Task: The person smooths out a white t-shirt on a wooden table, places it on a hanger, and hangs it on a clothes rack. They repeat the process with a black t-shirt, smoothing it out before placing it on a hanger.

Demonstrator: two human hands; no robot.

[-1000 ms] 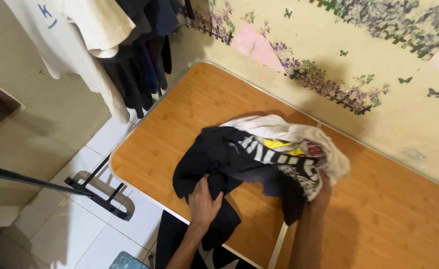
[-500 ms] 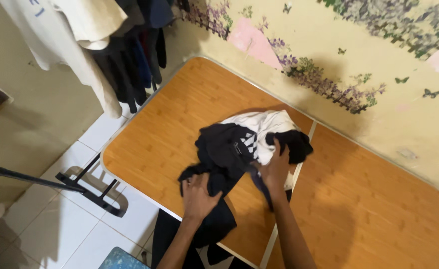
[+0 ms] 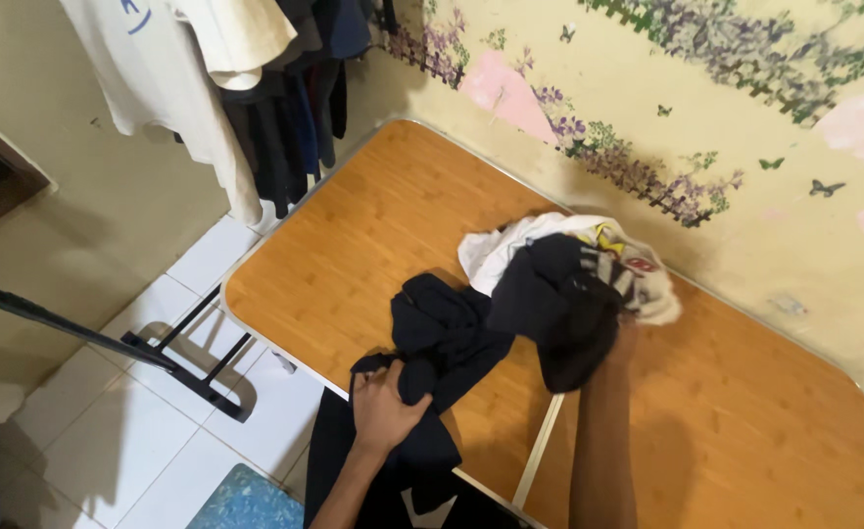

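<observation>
A crumpled black garment (image 3: pixel 452 328) lies on the wooden folding table (image 3: pixel 373 225). My left hand (image 3: pixel 383 407) is closed on its near end at the table's front edge. My right hand (image 3: pixel 623 338) is mostly hidden under a lifted bundle of black cloth (image 3: pixel 559 304) with white stripes and a white printed garment (image 3: pixel 520 240) wrapped around it; only the wrist and forearm show. The bundle hangs just above the table's middle.
Clothes hang on a rack (image 3: pixel 256 88) at the upper left, its black base (image 3: pixel 197 367) on white floor tiles. A floral wall (image 3: pixel 706 108) runs behind the table. A blue mat (image 3: pixel 246 500) lies on the floor by my legs.
My right hand has lifted the black-and-white bundle up and to the right. My left hand has closed its grip on the black garment at the table's front edge.
</observation>
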